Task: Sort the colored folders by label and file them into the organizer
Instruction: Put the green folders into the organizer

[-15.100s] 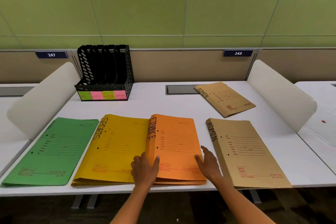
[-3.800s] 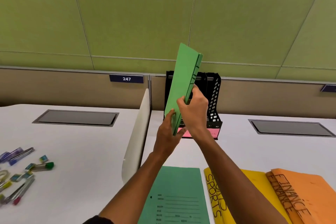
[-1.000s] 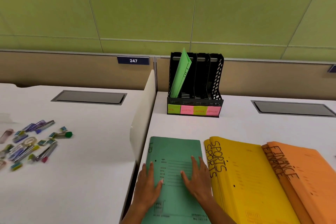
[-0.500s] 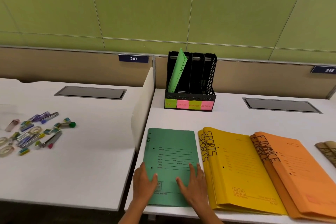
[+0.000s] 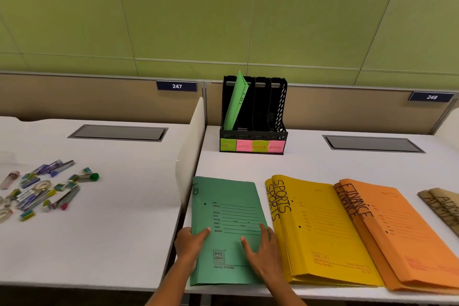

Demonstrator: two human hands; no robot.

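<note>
From the head camera, your left hand [image 5: 191,243] pinches the near-left edge of the green HR folder [image 5: 229,228], thumb on top, while your right hand [image 5: 263,253] lies flat on its cover, fingers spread. That folder sits flat at the tabletop [image 5: 310,166] front edge, its near end just at the lip. Tug it and it could slide off the tabletop. One light green folder [image 5: 236,102] already leans in the leftmost slot of the black organizer [image 5: 253,117], above the HR sticky label [image 5: 228,146]. Watch that lean: it crosses the slot mouth, so the second folder could catch on it or slip into the SPORTS slot. The yellow SPORTS folders [image 5: 320,228] touch your right hand's side; lifting carelessly could drag them.
</note>
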